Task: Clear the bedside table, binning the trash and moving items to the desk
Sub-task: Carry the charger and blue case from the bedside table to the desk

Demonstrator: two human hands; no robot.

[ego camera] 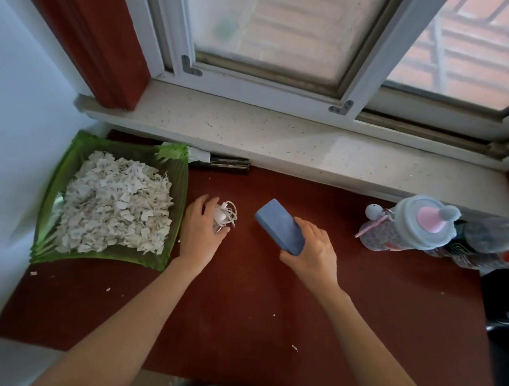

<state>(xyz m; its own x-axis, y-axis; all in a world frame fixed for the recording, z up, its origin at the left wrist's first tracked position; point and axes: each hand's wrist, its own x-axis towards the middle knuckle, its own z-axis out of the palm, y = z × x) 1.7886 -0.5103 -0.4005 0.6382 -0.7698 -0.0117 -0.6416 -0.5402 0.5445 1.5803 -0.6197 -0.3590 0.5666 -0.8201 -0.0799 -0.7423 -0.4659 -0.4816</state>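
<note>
On the dark red tabletop (235, 315) my left hand (199, 231) curls around a white charger with a bundled cable (225, 216), just right of the green tray. My right hand (312, 254) grips the near end of a blue rectangular case (278, 224), which is tilted up off the surface. Both hands are about a hand's width apart near the table's middle.
A green tray (50, 204) filled with torn white paper scraps (115, 207) sits at the left. A pastel lidded bottle (421, 224) and a clear plastic bottle (497, 238) stand at the right. A dark object (222, 163) lies under the stone windowsill (283, 139). Small paper bits dot the table.
</note>
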